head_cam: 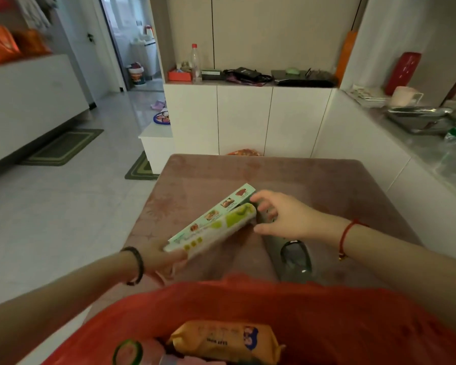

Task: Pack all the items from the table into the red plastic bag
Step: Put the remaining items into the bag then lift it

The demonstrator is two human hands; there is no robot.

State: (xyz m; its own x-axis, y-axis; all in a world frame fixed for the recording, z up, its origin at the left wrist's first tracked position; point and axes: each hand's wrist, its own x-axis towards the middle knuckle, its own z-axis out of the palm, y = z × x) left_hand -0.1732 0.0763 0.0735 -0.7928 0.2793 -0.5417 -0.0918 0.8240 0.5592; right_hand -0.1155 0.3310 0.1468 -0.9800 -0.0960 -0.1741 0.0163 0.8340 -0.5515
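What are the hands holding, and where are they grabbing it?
The left hand grips the long green box by its near end. The right hand holds nothing; its fingers are spread near the box's far end.

the bag (327, 312) is thin red plastic, its mouth wide open, on the near edge of the table (195, 180). inside the bag a yellow-orange packet (224, 341) with a blue patch lies on its side. left of it, also in the bag, is a pink thing (128, 351) with a green ring, partly cut off. beyond the bag a long pale-green box (213, 212) printed with food pictures slants up to the right, off the table, gripped at its near end by the left hand (163, 259). a white-and-green roll (221, 230) lies along it. just beyond the bag, further right, a flat dark-grey thing (292, 256) with an oval window lies on the table.
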